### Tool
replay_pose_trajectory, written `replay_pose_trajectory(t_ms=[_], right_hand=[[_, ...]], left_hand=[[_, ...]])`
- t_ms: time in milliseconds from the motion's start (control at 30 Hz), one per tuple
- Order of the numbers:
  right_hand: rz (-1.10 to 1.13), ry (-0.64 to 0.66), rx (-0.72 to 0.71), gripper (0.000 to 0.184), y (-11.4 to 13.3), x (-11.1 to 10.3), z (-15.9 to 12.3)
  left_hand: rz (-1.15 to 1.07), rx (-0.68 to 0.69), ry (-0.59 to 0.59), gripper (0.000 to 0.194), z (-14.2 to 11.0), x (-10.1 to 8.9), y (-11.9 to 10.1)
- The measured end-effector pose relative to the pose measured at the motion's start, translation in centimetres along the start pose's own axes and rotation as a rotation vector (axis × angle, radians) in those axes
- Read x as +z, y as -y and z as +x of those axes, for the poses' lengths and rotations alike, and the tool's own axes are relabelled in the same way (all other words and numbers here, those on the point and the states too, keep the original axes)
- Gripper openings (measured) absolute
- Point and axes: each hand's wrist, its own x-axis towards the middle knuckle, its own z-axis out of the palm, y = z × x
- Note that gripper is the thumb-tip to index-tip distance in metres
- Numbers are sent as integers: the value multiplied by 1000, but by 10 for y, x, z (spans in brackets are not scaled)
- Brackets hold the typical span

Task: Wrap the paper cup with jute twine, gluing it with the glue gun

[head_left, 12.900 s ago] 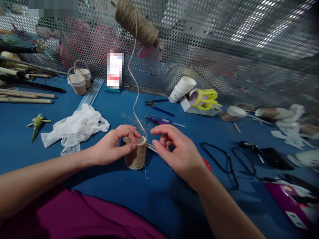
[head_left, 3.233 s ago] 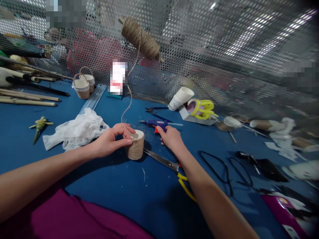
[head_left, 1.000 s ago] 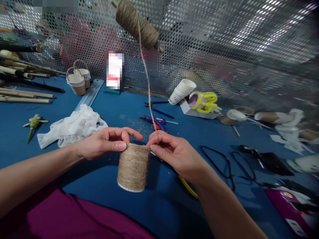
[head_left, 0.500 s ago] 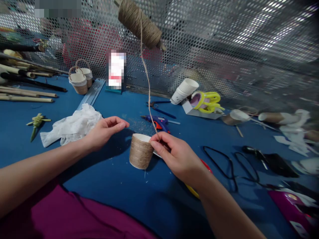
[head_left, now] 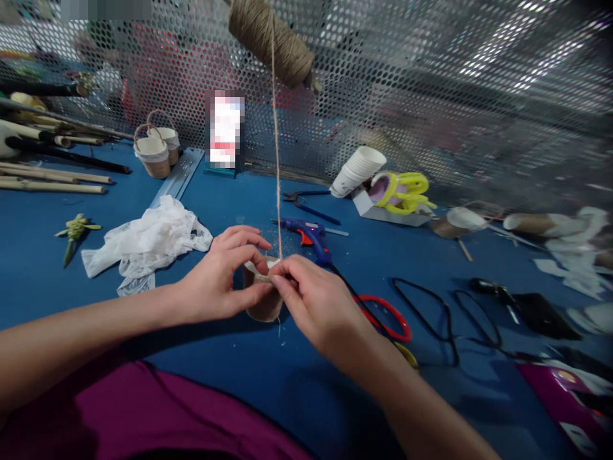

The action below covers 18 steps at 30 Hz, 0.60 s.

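Note:
A small paper cup (head_left: 265, 312) wrapped in brown twine stands on the blue table in front of me, largely covered by my fingers. My right hand (head_left: 313, 300) pinches the jute twine (head_left: 278, 185), which runs up taut to a spool (head_left: 271, 41) hung on the mesh. From the left, my left hand (head_left: 230, 271) reaches over the cup's rim. Its thumb and index finger close around a short stretch of the same twine, close to the right fingertips. Whether the left fingers also press on the cup is hard to see.
Beyond the hands lie a blue glue gun (head_left: 309, 233) and pliers (head_left: 306, 204). White lace (head_left: 148, 239) is heaped at left. Red-handled scissors (head_left: 407, 329) rest by my right wrist. Two small baskets (head_left: 156, 156), stacked paper cups (head_left: 359, 169) and a black cord (head_left: 447, 326) lie around.
My left hand has moved right to the cup's rim and closed on the twine. The right hand has shifted slightly left over the cup, and the twine hangs straighter.

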Motion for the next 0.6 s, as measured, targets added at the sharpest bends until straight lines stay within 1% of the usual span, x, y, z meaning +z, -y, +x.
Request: replay_pose_trajectory(t_ms=[167,300,433,533,600], right_hand=[[-31,-12,-24,15,1,1,-2],[14,-2,16,15,2,1,-1],[50,-9,53,11,2,2,-2],[89,-17,60,10,1,1,-2],[142,-20,93,10,0,-1,-1]], left_hand=[[-53,-95,27,7,2,-1,-2],[-111,-154,61,9,3,-1,-3],[-154,-168,71,9,4,0,-3],[-230,-192,114,9,4,-1,-4],[-303,-219,147,8,3,-2,-3]])
